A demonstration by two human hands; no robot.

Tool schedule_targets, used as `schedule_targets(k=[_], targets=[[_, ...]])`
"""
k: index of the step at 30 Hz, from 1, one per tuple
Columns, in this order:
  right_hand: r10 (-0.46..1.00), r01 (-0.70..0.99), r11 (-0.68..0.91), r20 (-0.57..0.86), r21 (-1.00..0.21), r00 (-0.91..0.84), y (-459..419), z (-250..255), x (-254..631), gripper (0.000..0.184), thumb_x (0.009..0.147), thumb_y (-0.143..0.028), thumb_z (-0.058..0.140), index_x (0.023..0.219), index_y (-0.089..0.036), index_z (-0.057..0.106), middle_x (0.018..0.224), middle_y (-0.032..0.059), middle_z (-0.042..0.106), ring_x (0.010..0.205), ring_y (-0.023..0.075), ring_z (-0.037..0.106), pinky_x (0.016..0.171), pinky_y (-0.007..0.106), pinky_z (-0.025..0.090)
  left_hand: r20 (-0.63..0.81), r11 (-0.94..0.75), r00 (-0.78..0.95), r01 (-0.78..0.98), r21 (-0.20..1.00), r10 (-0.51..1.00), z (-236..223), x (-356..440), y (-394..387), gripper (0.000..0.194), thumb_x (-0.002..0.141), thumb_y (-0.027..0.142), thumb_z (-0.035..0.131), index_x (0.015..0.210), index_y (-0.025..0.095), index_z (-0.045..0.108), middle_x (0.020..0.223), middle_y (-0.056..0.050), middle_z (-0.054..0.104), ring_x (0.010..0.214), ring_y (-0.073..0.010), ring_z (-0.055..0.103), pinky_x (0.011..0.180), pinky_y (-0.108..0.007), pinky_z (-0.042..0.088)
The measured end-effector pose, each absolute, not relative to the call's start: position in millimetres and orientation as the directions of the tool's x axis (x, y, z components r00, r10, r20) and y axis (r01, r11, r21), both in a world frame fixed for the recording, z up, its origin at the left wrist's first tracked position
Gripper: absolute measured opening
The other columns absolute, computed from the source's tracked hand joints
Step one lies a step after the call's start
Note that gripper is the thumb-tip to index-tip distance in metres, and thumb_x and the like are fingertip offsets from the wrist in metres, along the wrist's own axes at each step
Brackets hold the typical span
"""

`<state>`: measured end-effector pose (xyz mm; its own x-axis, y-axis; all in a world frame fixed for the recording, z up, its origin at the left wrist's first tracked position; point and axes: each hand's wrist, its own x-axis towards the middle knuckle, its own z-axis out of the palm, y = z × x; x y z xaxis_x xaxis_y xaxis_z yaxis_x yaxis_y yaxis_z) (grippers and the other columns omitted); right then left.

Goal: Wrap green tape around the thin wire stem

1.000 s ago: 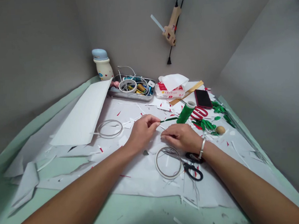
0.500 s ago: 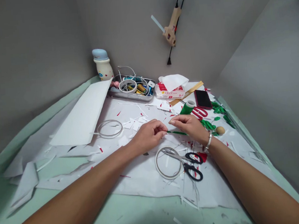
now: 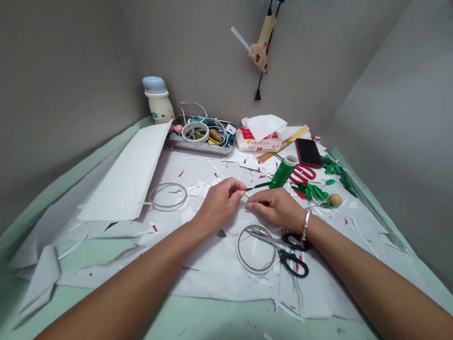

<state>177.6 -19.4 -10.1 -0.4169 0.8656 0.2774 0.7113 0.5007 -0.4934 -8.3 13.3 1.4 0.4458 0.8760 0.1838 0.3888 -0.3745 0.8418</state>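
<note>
My left hand (image 3: 224, 201) is closed, its thumb and fingertips pinching the end of a narrow green strip (image 3: 258, 185). The strip stretches to the right, toward a green thread spool (image 3: 283, 172) that leans on the table beyond my hands. Just below the strip, my right hand (image 3: 277, 207) has its fingers curled in close to the left fingertips. What lies in the right fingers, if anything, is too small to make out. Black-handled scissors (image 3: 291, 251) lie below my right hand, partly across a roll of pale tape (image 3: 258, 270).
Green leaf pieces (image 3: 311, 191), a small round ball (image 3: 335, 200), red-handled scissors (image 3: 303, 174) and a phone (image 3: 308, 153) lie to the right. Behind stand a metal tray (image 3: 204, 148) of spools and a tissue pack (image 3: 259, 139). Paper scraps litter the covered table; a glue gun (image 3: 259, 53) hangs above.
My right hand has moved down and left, from above the green strip to below it, baring the spool and more of the strip. The left hand has shifted slightly up and left.
</note>
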Motion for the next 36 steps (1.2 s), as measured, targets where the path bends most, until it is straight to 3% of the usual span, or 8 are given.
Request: schedule_targets(k=[6,8,11,15,18,26,31,36], targets=[[0.725,0.775,0.624,0.448,-0.103,-0.524,-30.4,-4.5,168.8,0.018,0.086,-0.022,0.052,0.086,-0.019,0.069,0.067,0.0031,0.065,0.065,0.0141,0.055,0.064,0.026,0.037,0.253,-0.525,0.497,0.545,0.653,0.830,-8.3,-8.9,16.9,0.014,0.080,0.016,0.046,0.082,0.018,0.060,0.084,-0.004,0.063,0.080,-0.0177,0.057,0.074,-0.030,0.043],[0.731,0.787,0.600,0.501,-0.147,-0.463,-28.6,-3.1,172.6,0.019,0.087,-0.023,0.052,0.089,-0.019,0.070,0.068,0.0034,0.066,0.065,0.0141,0.056,0.064,0.026,0.039,0.247,-0.576,0.559,0.546,0.608,0.791,-11.2,-8.5,17.0,0.015,0.080,0.014,0.045,0.082,0.018,0.060,0.083,-0.004,0.060,0.080,-0.0176,0.056,0.074,-0.030,0.042],[0.801,0.742,0.541,0.511,-0.396,-0.311,-22.3,-1.0,180.5,0.020,0.088,-0.026,0.053,0.087,-0.019,0.071,0.079,0.0039,0.070,0.071,0.0140,0.060,0.068,0.025,0.043,0.252,-0.638,0.642,0.484,0.599,0.724,-10.6,-7.8,15.4,0.017,0.083,0.015,0.044,0.085,0.018,0.061,0.085,-0.003,0.057,0.080,-0.0163,0.055,0.075,-0.028,0.042],[0.927,0.578,0.355,0.355,-0.735,-0.118,-13.2,0.3,189.8,0.024,0.084,-0.036,0.057,0.082,-0.016,0.071,0.077,0.0026,0.069,0.064,0.0132,0.058,0.059,0.024,0.043,0.265,-0.616,0.647,0.404,0.676,0.715,-3.7,-6.8,12.0,0.017,0.083,0.019,0.047,0.089,0.019,0.063,0.094,-0.003,0.055,0.081,-0.0142,0.055,0.078,-0.027,0.043],[0.965,0.481,0.263,0.238,-0.836,-0.114,-9.2,-0.9,193.4,0.027,0.081,-0.040,0.060,0.079,-0.015,0.070,0.074,0.0016,0.068,0.062,0.0124,0.055,0.057,0.024,0.042,0.260,-0.585,0.647,0.355,0.729,0.717,-0.9,-6.1,10.9,0.015,0.082,0.018,0.048,0.087,0.018,0.063,0.092,-0.002,0.058,0.081,-0.0135,0.056,0.078,-0.026,0.043],[0.946,0.612,0.321,0.281,-0.723,-0.165,-11.0,-9.6,186.8,0.020,0.082,-0.031,0.057,0.081,-0.017,0.072,0.079,0.0023,0.070,0.070,0.0147,0.060,0.065,0.024,0.043,0.228,-0.457,0.552,0.321,0.830,0.802,2.9,-6.7,12.3,0.015,0.080,0.021,0.052,0.087,0.018,0.064,0.088,-0.002,0.067,0.080,-0.0146,0.059,0.075,-0.027,0.044],[0.954,0.734,0.299,0.200,-0.610,-0.222,-18.4,-7.4,176.4,0.024,0.085,-0.031,0.054,0.084,-0.018,0.073,0.061,-0.0010,0.066,0.055,0.0116,0.053,0.054,0.022,0.037,0.283,-0.464,0.475,0.324,0.824,0.834,0.4,-9.0,14.5,0.017,0.081,0.023,0.053,0.091,0.019,0.066,0.088,-0.001,0.068,0.081,-0.0140,0.059,0.076,-0.027,0.044],[0.916,0.782,0.401,0.202,-0.478,-0.346,-25.5,-3.4,169.2,0.020,0.085,-0.026,0.053,0.080,-0.020,0.071,0.064,-0.0012,0.066,0.056,0.0103,0.053,0.056,0.021,0.035,0.284,-0.437,0.406,0.357,0.826,0.869,-4.5,-9.3,16.4,0.025,0.079,0.022,0.056,0.102,0.021,0.065,0.082,0.001,0.067,0.075,-0.0126,0.060,0.074,-0.026,0.045]])
